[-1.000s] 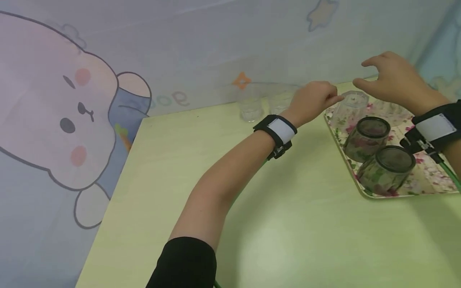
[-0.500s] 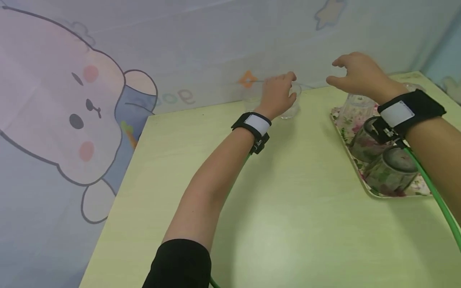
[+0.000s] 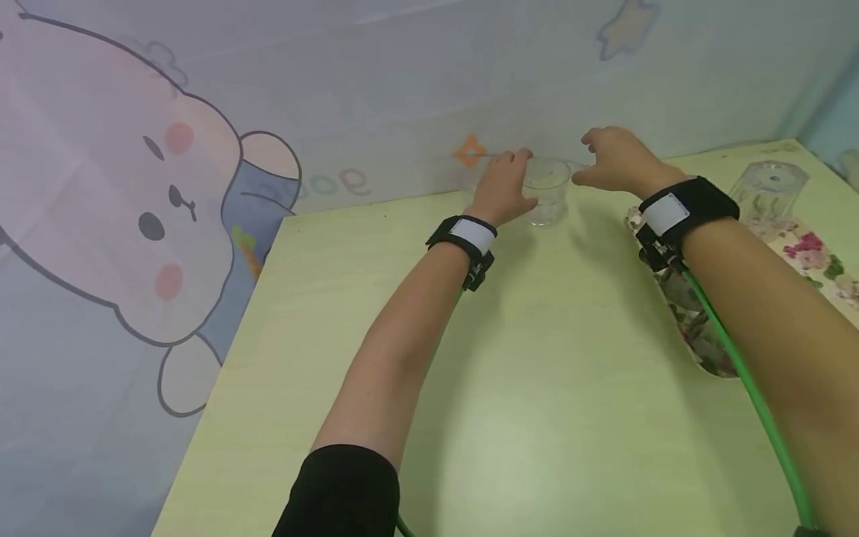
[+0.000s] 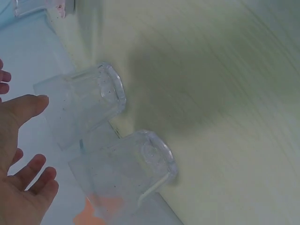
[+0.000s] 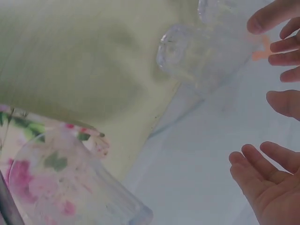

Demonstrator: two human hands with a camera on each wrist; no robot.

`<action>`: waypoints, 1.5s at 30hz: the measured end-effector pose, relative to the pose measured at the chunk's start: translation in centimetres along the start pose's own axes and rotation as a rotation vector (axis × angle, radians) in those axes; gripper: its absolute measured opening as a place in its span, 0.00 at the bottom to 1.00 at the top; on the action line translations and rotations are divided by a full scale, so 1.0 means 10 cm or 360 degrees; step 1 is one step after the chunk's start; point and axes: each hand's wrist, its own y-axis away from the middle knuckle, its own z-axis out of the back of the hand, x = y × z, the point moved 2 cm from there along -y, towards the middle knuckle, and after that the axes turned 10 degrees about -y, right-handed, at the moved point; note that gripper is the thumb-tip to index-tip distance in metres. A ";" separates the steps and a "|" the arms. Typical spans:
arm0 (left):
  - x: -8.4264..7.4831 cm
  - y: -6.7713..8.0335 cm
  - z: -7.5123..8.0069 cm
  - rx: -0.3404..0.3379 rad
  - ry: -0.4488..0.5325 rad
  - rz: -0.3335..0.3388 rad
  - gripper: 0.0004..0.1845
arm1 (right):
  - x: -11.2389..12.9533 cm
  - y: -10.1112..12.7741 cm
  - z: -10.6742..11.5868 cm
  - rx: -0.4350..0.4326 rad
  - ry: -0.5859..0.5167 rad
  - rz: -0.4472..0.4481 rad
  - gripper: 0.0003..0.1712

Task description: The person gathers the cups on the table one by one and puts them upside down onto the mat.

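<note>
Two clear drinking glasses stand mouth up near the table's back edge. The right-hand glass [image 3: 546,195] shows between my hands; most of the left-hand glass [image 4: 126,171] is behind my left hand in the head view. My left hand [image 3: 502,188] hovers at these glasses with thumb and fingers spread, gripping neither. In the left wrist view its thumb overlaps the rim of one glass; contact cannot be told. Just right of the right-hand glass, my right hand [image 3: 619,162] is held in the air, fingers parted, holding nothing.
On the right lies a flower-patterned tray [image 3: 815,261], largely hidden by my right forearm. An upside-down clear glass [image 3: 768,192] stands at its back; dark glasses show partly beneath the arm. A printed cloth [image 3: 403,89] hangs behind the table [image 3: 537,388].
My left hand has moved left from near the tray to the two clear glasses. My right hand has come left and lower from above the tray, its forearm now covering the dark glasses.
</note>
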 end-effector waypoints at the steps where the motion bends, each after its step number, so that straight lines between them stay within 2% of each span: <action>1: 0.01 -0.01 -0.01 0.0016 0.0021 0.0000 0.41 | -0.01 -0.02 -0.03 0.0011 -0.0002 -0.0010 0.39; 10: 0.08 -0.08 -0.11 0.0114 0.0141 0.0033 0.47 | -0.13 -0.12 -0.24 0.0120 -0.0160 -0.0153 0.48; 15: 0.08 -0.06 -0.11 0.0178 0.0174 0.0070 0.47 | -0.23 -0.14 -0.38 0.0071 -0.0301 -0.0215 0.50; 21: 0.09 -0.08 -0.15 0.0167 0.0159 0.0097 0.47 | -0.30 -0.15 -0.52 0.0003 -0.0424 -0.0248 0.50; 25: 0.09 -0.10 -0.17 0.0185 0.0133 0.0111 0.48 | -0.30 -0.16 -0.60 -0.0023 -0.0491 -0.0217 0.48; 29: 0.08 -0.12 -0.17 0.0206 0.0046 0.0106 0.49 | -0.28 -0.18 -0.66 -0.0045 -0.0531 -0.0180 0.46; 35: 0.05 -0.14 -0.19 0.0198 -0.0094 0.0078 0.49 | -0.27 -0.19 -0.70 -0.0078 -0.0546 -0.0208 0.47; 45: 0.09 -0.14 -0.27 0.0174 0.0005 0.0150 0.45 | -0.22 -0.19 -0.75 -0.0103 -0.0597 -0.0222 0.47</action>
